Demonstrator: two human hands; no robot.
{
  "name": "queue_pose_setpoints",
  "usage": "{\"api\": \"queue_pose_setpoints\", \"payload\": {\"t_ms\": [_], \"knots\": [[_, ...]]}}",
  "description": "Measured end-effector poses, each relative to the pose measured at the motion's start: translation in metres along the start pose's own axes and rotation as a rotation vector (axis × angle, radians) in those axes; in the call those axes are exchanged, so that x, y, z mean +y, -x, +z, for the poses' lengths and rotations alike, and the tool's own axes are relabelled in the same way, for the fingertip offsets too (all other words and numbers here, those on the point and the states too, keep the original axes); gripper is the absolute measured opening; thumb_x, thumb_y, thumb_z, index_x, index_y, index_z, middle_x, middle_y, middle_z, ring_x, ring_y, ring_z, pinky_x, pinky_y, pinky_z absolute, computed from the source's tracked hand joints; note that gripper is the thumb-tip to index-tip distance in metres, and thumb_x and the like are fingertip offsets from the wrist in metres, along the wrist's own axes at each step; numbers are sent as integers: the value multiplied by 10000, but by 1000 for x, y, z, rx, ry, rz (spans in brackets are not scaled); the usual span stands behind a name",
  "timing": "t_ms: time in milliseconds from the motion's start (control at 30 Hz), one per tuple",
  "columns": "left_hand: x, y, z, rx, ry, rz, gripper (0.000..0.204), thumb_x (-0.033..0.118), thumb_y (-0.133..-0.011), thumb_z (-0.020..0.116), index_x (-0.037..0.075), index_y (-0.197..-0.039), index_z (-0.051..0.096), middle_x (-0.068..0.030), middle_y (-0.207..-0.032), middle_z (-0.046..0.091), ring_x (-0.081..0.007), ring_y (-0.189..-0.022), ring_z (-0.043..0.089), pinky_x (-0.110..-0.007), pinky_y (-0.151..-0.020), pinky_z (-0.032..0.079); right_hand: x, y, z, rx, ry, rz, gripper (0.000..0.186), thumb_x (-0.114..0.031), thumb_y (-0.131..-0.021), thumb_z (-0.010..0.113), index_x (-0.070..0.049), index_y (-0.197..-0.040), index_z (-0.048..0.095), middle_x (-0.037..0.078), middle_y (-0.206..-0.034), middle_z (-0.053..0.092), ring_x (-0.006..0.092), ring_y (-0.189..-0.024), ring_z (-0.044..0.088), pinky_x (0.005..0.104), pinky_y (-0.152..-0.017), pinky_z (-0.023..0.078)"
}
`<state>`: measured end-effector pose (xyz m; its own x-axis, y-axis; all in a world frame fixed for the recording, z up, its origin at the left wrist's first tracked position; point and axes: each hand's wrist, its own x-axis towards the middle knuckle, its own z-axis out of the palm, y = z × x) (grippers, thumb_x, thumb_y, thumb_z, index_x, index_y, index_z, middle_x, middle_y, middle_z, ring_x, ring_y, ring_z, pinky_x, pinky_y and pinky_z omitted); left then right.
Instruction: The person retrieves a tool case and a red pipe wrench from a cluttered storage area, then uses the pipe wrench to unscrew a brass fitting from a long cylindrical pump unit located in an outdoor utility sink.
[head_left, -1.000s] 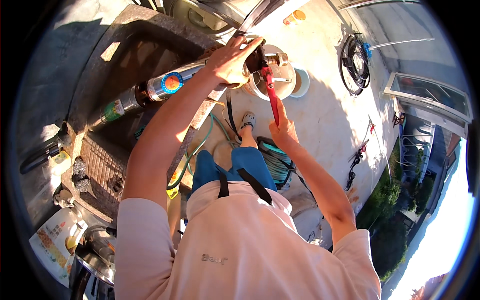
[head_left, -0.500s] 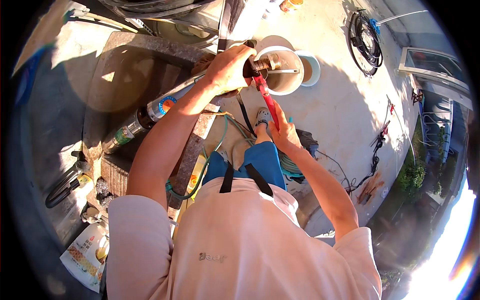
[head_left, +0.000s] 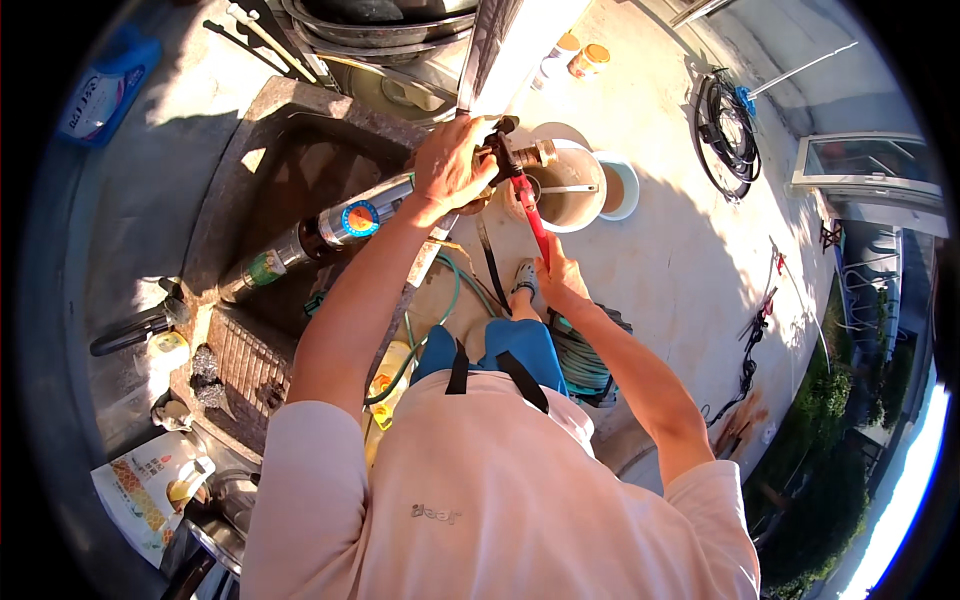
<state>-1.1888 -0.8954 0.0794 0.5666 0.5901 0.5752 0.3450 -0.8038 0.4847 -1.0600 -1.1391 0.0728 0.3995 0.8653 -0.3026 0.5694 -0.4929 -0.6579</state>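
A long steel cylinder pump (head_left: 340, 222) with round stickers lies slantwise across the stone sink (head_left: 262, 130). At its upper end my left hand (head_left: 455, 168) is closed, fingers wrapped over the end; their exact hold is partly hidden. A pipe wrench with a red handle (head_left: 528, 200) has its dark head beside those fingers, against a brass threaded fitting (head_left: 535, 155). My right hand (head_left: 560, 280) grips the lower end of the red handle. Just beyond the fitting stands a pale bucket (head_left: 575, 215) with a light-coloured handle across it.
A light blue basin (head_left: 628, 190) touches the bucket's right side. A green hose (head_left: 450, 290) loops by my legs, and a coiled hose (head_left: 580, 360) sits right of them. Stacked black basins (head_left: 380, 38) are at the back. Black cable (head_left: 728, 140) lies coiled far right.
The whole view has shifted, so the sink and pump sit lower and further right. Both hands keep their holds; the wrench has moved only slightly against the fitting.
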Motion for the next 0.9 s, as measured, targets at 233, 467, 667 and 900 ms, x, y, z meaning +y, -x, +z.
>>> {"api": "queue_pose_setpoints", "payload": {"t_ms": [233,467,667,900], "knots": [[17,27,20,224,-476,-428,384,427,-816,593,79,-657,623,-116,-697,632,-309,-721,582,-440,-763,397,4,-4,8,13,-1,-55,473,-127,-923,534,-100,-1363,363,310,-797,615,524,-803,590,535,-647,479],[13,24,5,-98,-360,-387,376,440,-793,616,66,-829,635,-122,-818,657,-311,-812,627,-433,-750,472,9,1,31,86,-74,-80,507,-106,-922,502,-91,-1389,305,260,-620,575,478,-590,585,516,-506,435],[9,29,7,-1,-410,-331,305,374,-765,652,75,-811,615,-104,-790,642,-309,-777,617,-427,-724,468,-12,4,-9,-70,-93,-87,514,-98,-915,496,-59,-1384,290,278,-661,587,481,-631,600,519,-548,460],[8,32,12,195,-367,-325,338,399,-664,686,78,-681,582,-97,-691,609,-293,-693,586,-402,-707,442,-67,18,-31,-163,-24,-32,553,-33,-875,476,-18,-1390,277,297,-740,576,515,-709,575,518,-643,458]]}}
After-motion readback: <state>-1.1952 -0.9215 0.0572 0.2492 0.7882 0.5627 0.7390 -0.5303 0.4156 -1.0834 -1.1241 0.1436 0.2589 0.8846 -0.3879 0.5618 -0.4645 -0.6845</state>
